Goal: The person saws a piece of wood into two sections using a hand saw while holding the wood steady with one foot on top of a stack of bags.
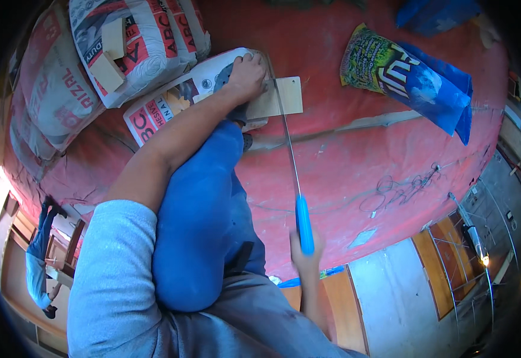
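My right hand is wrapped round the blue handle of a handsaw. The saw's long thin blade runs away from me and crosses a pale piece of wood with a small hole near one corner. Beside the blade, my left hand bears down on the wood with its fingers curled. Under the wood lies a white and red sack. My bent leg in blue trousers reaches up to the wood, its foot partly hidden by my left arm.
Full sacks are piled at the far left, with two wood offcuts on top. A blue and green plastic bag lies at the right on the red sheet, near tangled wire. Another person stands at the left.
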The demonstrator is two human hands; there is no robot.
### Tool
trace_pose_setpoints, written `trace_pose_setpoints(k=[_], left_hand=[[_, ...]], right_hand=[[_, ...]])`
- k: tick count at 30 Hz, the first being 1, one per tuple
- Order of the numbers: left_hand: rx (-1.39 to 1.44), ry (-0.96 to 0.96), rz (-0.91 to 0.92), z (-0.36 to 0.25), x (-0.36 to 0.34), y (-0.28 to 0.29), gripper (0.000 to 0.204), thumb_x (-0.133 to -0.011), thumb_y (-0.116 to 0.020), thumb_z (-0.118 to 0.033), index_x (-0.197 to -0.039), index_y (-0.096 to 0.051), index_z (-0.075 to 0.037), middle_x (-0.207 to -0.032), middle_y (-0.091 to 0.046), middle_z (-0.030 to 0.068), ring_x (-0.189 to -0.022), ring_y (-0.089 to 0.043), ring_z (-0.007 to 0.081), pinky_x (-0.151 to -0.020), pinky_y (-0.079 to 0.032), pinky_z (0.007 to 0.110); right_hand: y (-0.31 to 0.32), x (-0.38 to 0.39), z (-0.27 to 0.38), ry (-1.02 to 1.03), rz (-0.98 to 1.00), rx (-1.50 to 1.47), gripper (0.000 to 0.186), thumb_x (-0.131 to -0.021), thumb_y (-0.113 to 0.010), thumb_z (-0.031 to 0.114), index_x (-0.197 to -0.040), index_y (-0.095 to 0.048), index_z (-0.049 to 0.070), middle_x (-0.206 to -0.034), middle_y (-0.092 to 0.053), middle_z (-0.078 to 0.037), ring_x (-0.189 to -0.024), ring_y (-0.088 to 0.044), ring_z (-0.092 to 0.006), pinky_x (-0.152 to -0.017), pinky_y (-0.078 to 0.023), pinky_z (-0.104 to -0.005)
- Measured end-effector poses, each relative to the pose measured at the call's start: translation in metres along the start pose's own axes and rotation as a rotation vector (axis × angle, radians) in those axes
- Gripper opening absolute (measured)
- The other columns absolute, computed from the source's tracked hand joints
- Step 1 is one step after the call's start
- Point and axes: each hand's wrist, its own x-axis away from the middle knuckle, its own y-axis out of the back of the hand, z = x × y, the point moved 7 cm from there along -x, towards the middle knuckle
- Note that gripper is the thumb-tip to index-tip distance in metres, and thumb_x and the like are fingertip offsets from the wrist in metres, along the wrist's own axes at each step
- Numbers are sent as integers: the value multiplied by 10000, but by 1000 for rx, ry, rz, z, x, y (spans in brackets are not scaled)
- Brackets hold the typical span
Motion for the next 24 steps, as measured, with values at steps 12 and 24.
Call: trace_pose_setpoints(k=[12, 24], left_hand=[[-22, -11, -69, 2, -7, 3, 430, -801, -768, -339, -1086, -717, -21, -1218, -616, 181, -1172, -587, 358, -957, -482, 498], [-19, 17, -34, 5, 11, 1, 430, -783, -794, -362, -1058, -732, -37, -1237, -614, 173, -1183, -586, 363, -980, -481, 503]], right_hand=[[-69, -188, 49, 115, -99, -176, 146, -907, -689, 132, -871, -621, 8, -687, -606, -208, -642, -648, -382, -607, -489, -457], [-53, -72, -26, 16, -12, -194, 147, -908, -719, 107, -854, -624, 7, -631, -544, -137, -576, -609, -270, -574, -474, -395]])
